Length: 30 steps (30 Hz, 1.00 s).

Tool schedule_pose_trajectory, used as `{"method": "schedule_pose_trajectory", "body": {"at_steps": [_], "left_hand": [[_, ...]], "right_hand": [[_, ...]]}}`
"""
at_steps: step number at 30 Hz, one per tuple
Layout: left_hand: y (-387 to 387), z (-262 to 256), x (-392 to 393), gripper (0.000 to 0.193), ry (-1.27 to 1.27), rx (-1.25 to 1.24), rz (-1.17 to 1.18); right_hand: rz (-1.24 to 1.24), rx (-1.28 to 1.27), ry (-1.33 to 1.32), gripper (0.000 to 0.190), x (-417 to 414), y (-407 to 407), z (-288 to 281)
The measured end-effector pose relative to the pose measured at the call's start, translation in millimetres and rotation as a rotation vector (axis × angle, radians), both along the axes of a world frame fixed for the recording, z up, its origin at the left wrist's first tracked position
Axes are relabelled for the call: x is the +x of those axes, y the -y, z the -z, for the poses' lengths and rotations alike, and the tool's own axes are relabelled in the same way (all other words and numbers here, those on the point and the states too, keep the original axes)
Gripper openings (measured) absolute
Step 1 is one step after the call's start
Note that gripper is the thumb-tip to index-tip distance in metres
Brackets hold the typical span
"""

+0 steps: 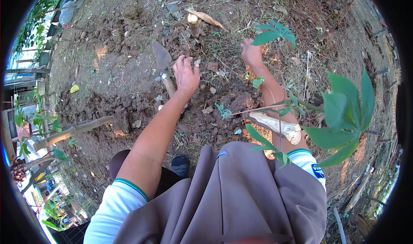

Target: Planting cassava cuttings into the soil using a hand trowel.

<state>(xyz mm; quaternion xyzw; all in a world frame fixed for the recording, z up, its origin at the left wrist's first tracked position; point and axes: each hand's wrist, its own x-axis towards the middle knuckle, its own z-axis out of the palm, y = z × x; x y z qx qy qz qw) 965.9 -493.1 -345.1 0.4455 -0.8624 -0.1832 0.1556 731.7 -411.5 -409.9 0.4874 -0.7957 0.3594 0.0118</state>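
My left hand (pixel 187 73) reaches over the soil with fingers spread, and a small pale stone or clod (pixel 197 62) shows at its fingertips; whether it is pinched there is unclear. Just left of that hand lies a hand trowel (pixel 161 55), its blade pointing away and its wooden handle (pixel 168 85) partly behind my wrist. My right hand (pixel 251 52) is lowered to the grassy ground, blurred, its fingers curled and partly hidden beside a cassava leaf (pixel 274 34). What it holds, if anything, cannot be seen. A cut stake (pixel 194 26) stands upright beyond both hands, beside a dry brown leaf (pixel 206 18).
Leafy cassava stems (pixel 345 115) and a pale cut stem (pixel 277 126) overlap my right arm. A thick cut branch (pixel 74 131) slants at the left. Loose dark clods (pixel 129 106) cross the ground. A plastic bottle (pixel 66 14) hangs near the fence at the upper left.
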Motion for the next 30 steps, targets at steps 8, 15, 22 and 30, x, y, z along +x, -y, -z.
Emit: {"method": "schedule_pose_trajectory", "body": {"at_steps": [8, 15, 22, 30], "left_hand": [[-16.5, 2.8, -8.3, 0.026, 0.027, -0.008, 0.173], [-37.1, 17.0, -25.7, 0.025, -0.018, -0.085, 0.393], [-43.4, -4.3, -28.0, 0.023, -0.041, -0.071, 0.288], [-41.1, -1.0, -25.3, 0.023, -0.063, -0.093, 0.271]], "right_hand": [[-0.058, 0.441, 0.138, 0.033, -17.4, -42.2, 46.6], [0.016, 0.384, 0.180, 0.024, -72.5, -60.0, 22.1], [0.189, 0.386, -0.133, 0.035, -84.7, -160.4, -31.4], [0.369, 0.358, 0.334, 0.020, -63.5, -177.0, -19.2]]}}
